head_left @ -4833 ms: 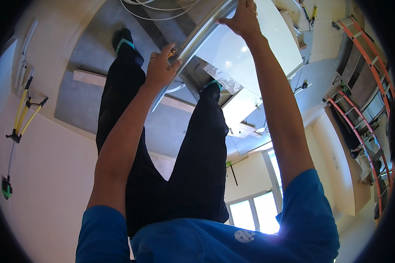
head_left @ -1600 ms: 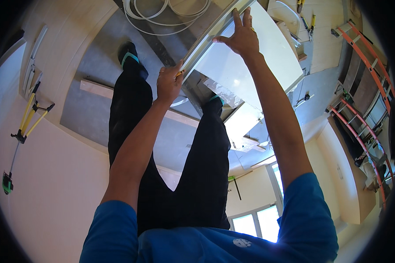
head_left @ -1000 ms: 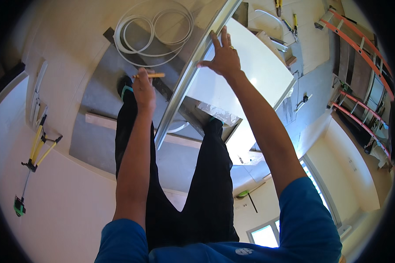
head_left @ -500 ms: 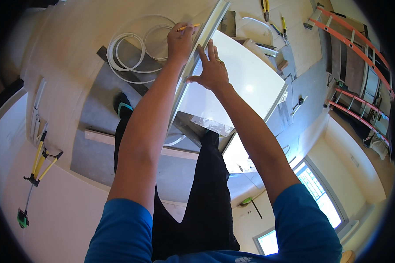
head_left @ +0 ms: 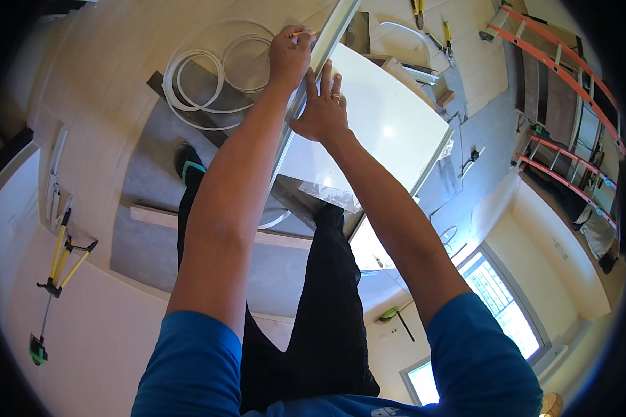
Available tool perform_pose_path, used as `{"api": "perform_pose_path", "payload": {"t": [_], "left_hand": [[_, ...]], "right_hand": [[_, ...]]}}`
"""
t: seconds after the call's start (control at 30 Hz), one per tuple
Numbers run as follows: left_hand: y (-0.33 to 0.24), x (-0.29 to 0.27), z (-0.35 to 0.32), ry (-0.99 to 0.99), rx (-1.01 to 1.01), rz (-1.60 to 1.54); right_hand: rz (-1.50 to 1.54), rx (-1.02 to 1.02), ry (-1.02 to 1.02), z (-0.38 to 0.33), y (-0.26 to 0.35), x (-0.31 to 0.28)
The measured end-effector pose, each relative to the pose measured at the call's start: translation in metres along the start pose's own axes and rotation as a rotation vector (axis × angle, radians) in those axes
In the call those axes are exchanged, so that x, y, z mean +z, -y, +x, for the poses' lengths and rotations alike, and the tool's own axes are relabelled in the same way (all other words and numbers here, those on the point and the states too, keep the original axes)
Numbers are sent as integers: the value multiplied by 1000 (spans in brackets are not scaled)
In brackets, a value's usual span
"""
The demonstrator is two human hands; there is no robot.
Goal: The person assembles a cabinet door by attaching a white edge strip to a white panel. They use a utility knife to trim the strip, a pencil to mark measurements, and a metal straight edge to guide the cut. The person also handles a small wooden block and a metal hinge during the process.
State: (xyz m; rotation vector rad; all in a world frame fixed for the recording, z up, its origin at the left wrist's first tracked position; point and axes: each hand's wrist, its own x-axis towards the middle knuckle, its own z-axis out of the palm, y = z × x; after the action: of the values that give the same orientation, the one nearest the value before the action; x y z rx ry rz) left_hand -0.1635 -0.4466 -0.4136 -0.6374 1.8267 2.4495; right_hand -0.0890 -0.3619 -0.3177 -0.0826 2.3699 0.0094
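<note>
My left hand [head_left: 289, 61] is closed round a thin orange pencil [head_left: 302, 33], whose tip end reaches the left edge of a long pale metal strip [head_left: 335, 31]. The strip runs slantwise from the top of the view down toward my legs, lying along the left side of a glossy white panel [head_left: 393, 111]. Just below and right of the pencil, my right hand [head_left: 323, 115] rests with spread fingers at the strip's right edge. A ring shows on one finger. The pencil's exact point of contact cannot be made out.
Coiled white tubing [head_left: 200, 90] lies left of my hands. Pliers [head_left: 417, 12] and a yellow-handled tool [head_left: 447, 40] lie beyond the panel. Wood offcuts [head_left: 403, 73] flank its far edge. An orange ladder [head_left: 563, 69] is at the right, a yellow tripod [head_left: 61, 260] at the left.
My left hand with the pencil has moved slightly farther up along the strip. My right hand has shifted a little to the left, closer over the strip. The view has shifted slightly.
</note>
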Motion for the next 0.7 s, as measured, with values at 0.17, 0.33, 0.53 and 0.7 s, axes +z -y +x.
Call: {"api": "perform_pose_path", "payload": {"t": [0.17,0.33,0.53,0.7], "left_hand": [[1,1,-2,-10,140,238],[-2,2,-4,-37,219,297],[-3,-4,-8,-22,253,319],[-3,-19,-18,12,264,361]], "right_hand": [[47,5,-12,-1,-1,4],[58,15,-52,1,3,10],[54,7,-56,0,0,11],[17,4,-63,2,-2,14]]}}
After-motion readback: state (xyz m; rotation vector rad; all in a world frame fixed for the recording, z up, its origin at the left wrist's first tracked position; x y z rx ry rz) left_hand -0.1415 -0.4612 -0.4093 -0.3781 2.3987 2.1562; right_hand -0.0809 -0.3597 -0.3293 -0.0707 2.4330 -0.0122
